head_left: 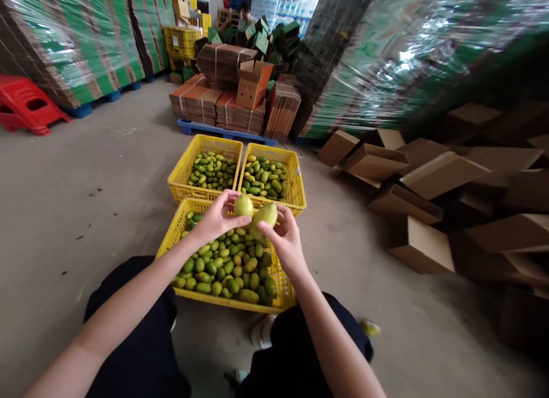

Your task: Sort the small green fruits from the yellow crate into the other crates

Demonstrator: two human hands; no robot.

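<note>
Over the near yellow crate (223, 304), my left hand (219, 218) is closed around a yellow-green lemon (243, 206), thumb below it and fingers behind. My right hand (286, 238) grips a second, longer yellow-green lemon (266, 216), its thumb pressed along the near side. The two fruits are side by side, close together; I cannot tell if they touch. Below them the near crate holds many loose green and yellowish lemons (218, 266). Past it stand a far left crate (178, 183) and a far right crate (298, 183), both with similar fruit inside.
Flattened cartons (244, 115) are stacked on a blue pallet (206, 129) beyond the crates. Open cardboard boxes (429, 243) lie heaped at right. Wrapped pallet loads (98, 38) flank the floor. A red stool (30, 103) stands at left. One person (246, 15) is at the back.
</note>
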